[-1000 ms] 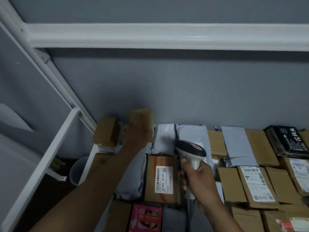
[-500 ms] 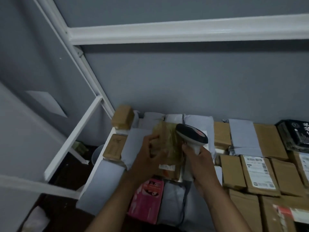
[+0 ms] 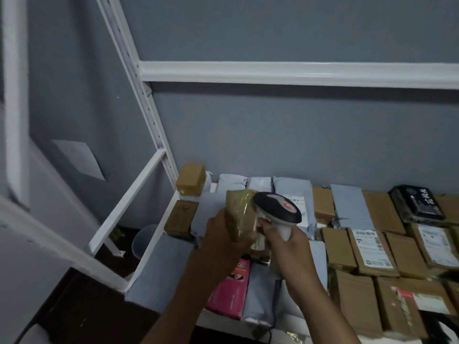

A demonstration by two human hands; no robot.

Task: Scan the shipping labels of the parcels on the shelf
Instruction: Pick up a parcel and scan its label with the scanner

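- Head view, nearest: two bare forearms reach up from the bottom edge toward the shelf (image 3: 149, 247), whose white front-left edge shows beside them.
- The left hand (image 3: 221, 239) has its fingers curled round a small brown parcel (image 3: 242, 214) wrapped in shiny clear tape, holding it lifted above the shelf and tilted toward the scanner.
- The right hand (image 3: 288, 242) grips the pale handle of a barcode scanner (image 3: 278, 207); its dark head lies just beside the parcel's upper right edge, and a red light glows on top of it.
- The label on the held parcel cannot be made out.
- Below the hands lie a pink box (image 3: 231, 291) and a grey mailer bag (image 3: 260, 294), side by side at the shelf's front.
- To the right, brown cartons fill the shelf; one labelled carton (image 3: 370, 247) shows a white shipping label with barcodes.
- Farther back, a row of grey mailers (image 3: 293, 194) stands along the wall, with a small brown box (image 3: 191, 178) at the rear left corner and another brown box (image 3: 181, 217) in front of it.
- A black packet (image 3: 417, 204) with white characters lies at the far right.
- Behind everything is a grey wall (image 3: 273, 135) crossed by a white shelf beam (image 3: 298, 73).
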